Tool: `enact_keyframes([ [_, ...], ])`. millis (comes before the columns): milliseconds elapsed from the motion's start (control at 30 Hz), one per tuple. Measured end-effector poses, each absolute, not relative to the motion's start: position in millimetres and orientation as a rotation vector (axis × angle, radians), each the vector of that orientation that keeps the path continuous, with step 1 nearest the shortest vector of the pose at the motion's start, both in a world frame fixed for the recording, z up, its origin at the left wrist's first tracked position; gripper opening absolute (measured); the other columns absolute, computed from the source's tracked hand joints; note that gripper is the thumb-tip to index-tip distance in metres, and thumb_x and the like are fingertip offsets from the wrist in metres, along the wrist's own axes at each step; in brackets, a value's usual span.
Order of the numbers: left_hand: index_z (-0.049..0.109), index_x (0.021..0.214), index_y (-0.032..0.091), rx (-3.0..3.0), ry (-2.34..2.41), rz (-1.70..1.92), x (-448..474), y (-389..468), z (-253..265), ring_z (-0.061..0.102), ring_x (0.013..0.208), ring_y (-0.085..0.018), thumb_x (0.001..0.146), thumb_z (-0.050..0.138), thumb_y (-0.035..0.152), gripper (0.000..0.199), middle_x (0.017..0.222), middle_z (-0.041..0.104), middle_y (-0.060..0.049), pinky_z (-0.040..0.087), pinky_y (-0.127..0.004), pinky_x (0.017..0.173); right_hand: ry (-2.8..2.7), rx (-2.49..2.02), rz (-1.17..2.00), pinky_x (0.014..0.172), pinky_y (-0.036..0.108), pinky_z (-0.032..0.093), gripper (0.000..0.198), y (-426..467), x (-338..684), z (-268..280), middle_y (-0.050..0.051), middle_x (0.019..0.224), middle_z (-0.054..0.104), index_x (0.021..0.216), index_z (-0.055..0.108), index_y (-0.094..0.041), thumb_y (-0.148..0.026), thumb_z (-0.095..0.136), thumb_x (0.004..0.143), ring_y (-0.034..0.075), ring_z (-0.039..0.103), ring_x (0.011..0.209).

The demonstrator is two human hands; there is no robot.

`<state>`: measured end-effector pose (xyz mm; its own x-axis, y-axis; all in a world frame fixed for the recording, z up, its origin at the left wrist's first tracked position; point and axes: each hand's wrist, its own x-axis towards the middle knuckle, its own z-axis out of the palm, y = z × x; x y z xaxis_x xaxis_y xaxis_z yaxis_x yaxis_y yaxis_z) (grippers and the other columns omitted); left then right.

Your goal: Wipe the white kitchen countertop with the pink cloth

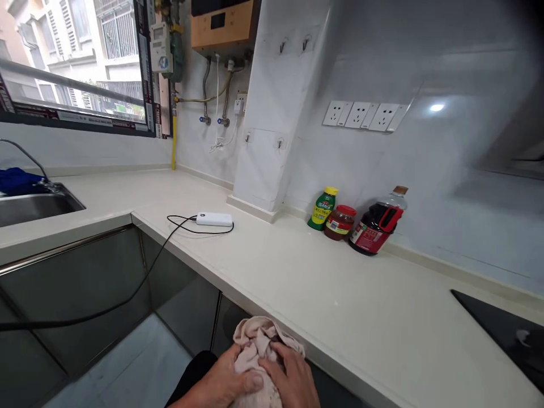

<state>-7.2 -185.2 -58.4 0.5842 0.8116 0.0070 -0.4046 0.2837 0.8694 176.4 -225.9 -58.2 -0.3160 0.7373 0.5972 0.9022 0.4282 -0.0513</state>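
A crumpled pale pink cloth is bunched between my two hands at the front edge of the countertop. My left hand grips it from the left, with the thumb lying across the folds. On the other side my right hand presses its curled fingers into the cloth. Part of the cloth hangs below, cut off by the bottom of the view.
Against the wall stand a green bottle, a red-lidded jar and a large dark sauce bottle. A white power bank trails a black cable over the counter edge. A sink lies left, a black cooktop right.
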Motion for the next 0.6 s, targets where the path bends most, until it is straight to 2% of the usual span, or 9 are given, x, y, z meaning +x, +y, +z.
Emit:
enact_keyframes([
  [100, 0.061, 0.11, 0.018, 1.017, 0.596, 0.848, -6.7, -192.8, -49.5, 0.062, 0.099, -0.024, 0.059, 0.091, 0.051, 0.068, 0.106, 0.066, -0.006, 0.047, -0.038, 0.093, -2.076, -1.501, -0.25, 0.093, 0.044, 0.054, 0.036, -236.5, 186.9, -64.9, 0.008, 0.138, 0.061, 0.12, 0.068, -0.037, -0.022, 0.056, 0.09, 0.03, 0.061, 0.122],
  [200, 0.062, 0.094, 0.019, 1.204, 0.778, 0.944, -3.6, -196.3, -33.8, 0.058, 0.087, -0.018, 0.067, 0.085, 0.046, 0.046, 0.09, 0.063, 0.0, 0.046, -0.03, 0.081, -2.084, -1.583, -0.039, 0.093, 0.043, 0.054, 0.043, -241.2, 201.2, -64.0, 0.007, 0.138, 0.063, 0.129, 0.066, -0.037, -0.026, 0.058, 0.088, 0.03, 0.063, 0.121],
  [267, 0.062, 0.092, 0.019, 1.303, 0.853, 0.998, -0.6, -195.7, -21.8, 0.057, 0.084, -0.017, 0.073, 0.079, 0.044, 0.036, 0.086, 0.061, 0.0, 0.045, -0.028, 0.075, -2.05, -1.587, 0.146, 0.092, 0.039, 0.055, 0.051, -241.6, 209.5, -63.8, 0.007, 0.134, 0.066, 0.137, 0.062, -0.034, -0.025, 0.057, 0.087, 0.028, 0.065, 0.118],
  [333, 0.062, 0.097, 0.019, 1.316, 0.843, 1.039, 2.7, -193.3, -11.7, 0.057, 0.083, -0.017, 0.076, 0.076, 0.044, 0.035, 0.088, 0.062, -0.001, 0.045, -0.027, 0.072, -1.949, -1.563, 0.346, 0.088, 0.034, 0.056, 0.055, -240.8, 214.3, -65.7, 0.006, 0.13, 0.069, 0.139, 0.06, -0.03, -0.025, 0.056, 0.085, 0.026, 0.068, 0.113],
  [433, 0.057, 0.102, 0.02, 1.225, 0.748, 1.079, 7.9, -187.7, -1.9, 0.057, 0.076, -0.015, 0.074, 0.078, 0.047, 0.044, 0.086, 0.063, -0.001, 0.045, -0.026, 0.068, -1.798, -1.488, 0.533, 0.077, 0.027, 0.057, 0.044, -239.4, 216.2, -69.9, 0.004, 0.108, 0.074, 0.118, 0.07, -0.026, -0.021, 0.056, 0.077, 0.022, 0.072, 0.094],
  [500, 0.052, 0.104, 0.021, 1.159, 0.688, 1.078, 10.6, -184.2, 3.0, 0.056, 0.07, -0.013, 0.072, 0.081, 0.05, 0.052, 0.082, 0.062, 0.001, 0.045, -0.025, 0.064, -1.717, -1.466, 0.533, 0.071, 0.026, 0.055, 0.032, -240.2, 217.7, -71.1, 0.002, 0.092, 0.071, 0.1, 0.072, -0.024, -0.02, 0.057, 0.071, 0.02, 0.07, 0.083],
  [600, 0.047, 0.11, 0.022, 1.131, 0.65, 1.102, 11.3, -182.4, 11.9, 0.058, 0.067, -0.013, 0.072, 0.081, 0.054, 0.06, 0.082, 0.063, 0.001, 0.046, -0.025, 0.062, -1.598, -1.445, 0.57, 0.073, 0.027, 0.053, 0.022, -246.1, 225.1, -69.1, 0.002, 0.089, 0.069, 0.092, 0.069, -0.023, -0.025, 0.058, 0.073, 0.021, 0.068, 0.083],
])
